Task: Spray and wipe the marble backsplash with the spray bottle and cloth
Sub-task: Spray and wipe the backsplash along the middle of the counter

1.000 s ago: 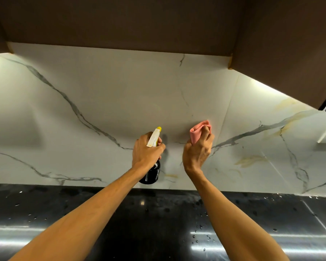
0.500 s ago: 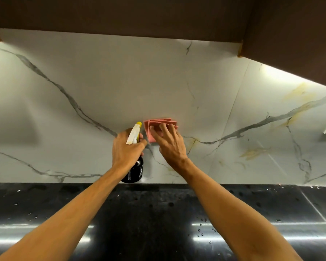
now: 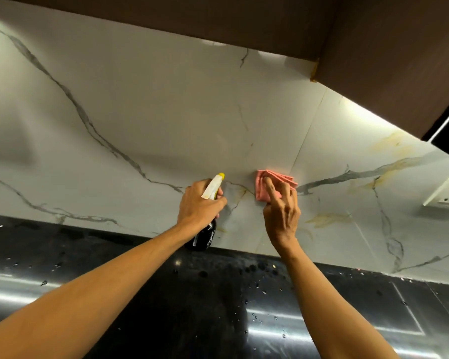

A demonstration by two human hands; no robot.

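Note:
The white marble backsplash [image 3: 140,120] with grey and yellowish veins fills the wall ahead. My left hand [image 3: 198,203] is wrapped around a dark spray bottle [image 3: 204,238] with a white and yellow nozzle that points at the wall; most of the bottle's neck is hidden by my fingers. To its right, my right hand [image 3: 280,211] presses a folded pink cloth [image 3: 263,186] flat against the marble with its fingers spread over it. The two hands are a short gap apart.
A black glossy countertop [image 3: 218,294] with water drops runs below the backsplash. Dark brown cabinets [image 3: 373,47] hang overhead, lower at the right. A white wall socket [image 3: 445,195] sits on the marble at the far right.
My right hand slid the cloth left next to the bottle, then back right and away from it. The left hand kept hold of the bottle near the wall.

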